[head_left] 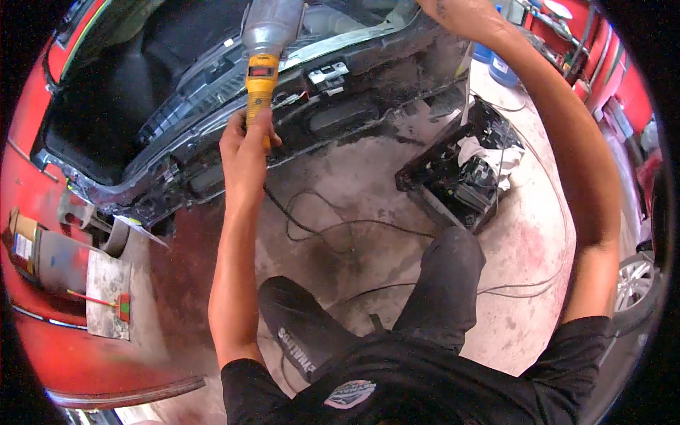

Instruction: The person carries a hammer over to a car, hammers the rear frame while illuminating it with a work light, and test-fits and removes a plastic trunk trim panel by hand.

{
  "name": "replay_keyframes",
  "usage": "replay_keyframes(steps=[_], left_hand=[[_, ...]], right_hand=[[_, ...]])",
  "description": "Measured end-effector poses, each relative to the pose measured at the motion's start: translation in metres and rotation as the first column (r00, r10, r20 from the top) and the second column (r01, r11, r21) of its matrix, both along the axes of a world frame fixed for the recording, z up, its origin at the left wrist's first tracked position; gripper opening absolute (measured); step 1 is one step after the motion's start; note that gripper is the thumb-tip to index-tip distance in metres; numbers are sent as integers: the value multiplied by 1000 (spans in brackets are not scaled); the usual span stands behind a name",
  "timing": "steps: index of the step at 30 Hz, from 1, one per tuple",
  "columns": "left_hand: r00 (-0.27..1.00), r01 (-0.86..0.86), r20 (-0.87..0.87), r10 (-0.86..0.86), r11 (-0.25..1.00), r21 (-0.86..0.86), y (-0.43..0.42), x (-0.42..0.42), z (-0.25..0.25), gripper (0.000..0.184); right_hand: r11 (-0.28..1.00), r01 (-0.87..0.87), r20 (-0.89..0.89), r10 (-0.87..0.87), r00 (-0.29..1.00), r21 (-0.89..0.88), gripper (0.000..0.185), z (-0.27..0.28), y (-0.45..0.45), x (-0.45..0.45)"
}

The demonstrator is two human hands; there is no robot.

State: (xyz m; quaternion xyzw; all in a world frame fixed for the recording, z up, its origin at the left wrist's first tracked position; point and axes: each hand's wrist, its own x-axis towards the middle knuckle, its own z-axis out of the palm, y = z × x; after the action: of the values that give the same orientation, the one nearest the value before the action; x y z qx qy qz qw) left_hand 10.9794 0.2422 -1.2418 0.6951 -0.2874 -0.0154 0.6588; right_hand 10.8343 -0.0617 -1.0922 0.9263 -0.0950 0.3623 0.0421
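Note:
My left hand is wrapped round the yellow handle of a power tool. The tool points up toward the top edge, its grey metal body over the black open rear frame of a car. A silver latch bracket sits on that frame, right of the tool. My right hand reaches to the top edge, near the frame's upper right end; its fingers are out of view.
On the floor at the right lies a black bin with white cloth or paper and dark parts. Cables cross the floor between my legs and the car. Red car panels stand at the left, a wheel at the right, blue containers at the upper right.

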Motion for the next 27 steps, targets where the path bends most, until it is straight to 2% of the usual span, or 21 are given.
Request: replay_keyframes(steps=[2,3,5,8,9,12,15,18,21,24,25,27], left_hand=[[1000,8,-2,-8,1000,3,0,2,-5,34],[1000,19,8,-19,1000,6,1,3,-7,35],[1000,18,18,-18,1000,12,2,3,-5,35],[1000,7,19,-8,1000,29,2,-1,0,35],[1000,3,22,-4,1000,27,3,-2,1,35],[1000,-1,17,1,1000,8,7,-3,-1,35],[1000,3,17,-3,1000,6,7,0,-2,35],[1000,9,18,-9,1000,-21,7,2,-6,34],[1000,9,-1,-9,999,-39,6,1,-7,33],[1000,7,3,-7,999,-36,9,-1,-6,32],[1000,7,9,-6,999,-33,10,-1,-6,32],[1000,-12,14,12,1000,-28,14,1,-7,32]], right_hand=[[995,-29,89,21,996,92,48,-7,-1,3],[994,46,-118,-34,992,102,48,-12,0,2],[979,189,-500,-127,856,74,47,-17,5,0],[993,100,-424,-68,903,54,47,2,2,-13],[990,131,-405,-100,909,50,45,6,10,-20],[992,130,-207,-128,970,-5,45,-6,-12,-6],[977,-97,-4,98,995,-189,46,-12,-29,5],[992,89,-149,-76,986,84,47,-15,2,6],[972,-234,-349,225,910,17,46,-28,2,11],[997,-45,-373,64,926,60,48,-3,18,13],[990,-133,-342,140,929,45,49,3,23,8],[995,-101,-139,103,985,23,48,-7,17,20]])
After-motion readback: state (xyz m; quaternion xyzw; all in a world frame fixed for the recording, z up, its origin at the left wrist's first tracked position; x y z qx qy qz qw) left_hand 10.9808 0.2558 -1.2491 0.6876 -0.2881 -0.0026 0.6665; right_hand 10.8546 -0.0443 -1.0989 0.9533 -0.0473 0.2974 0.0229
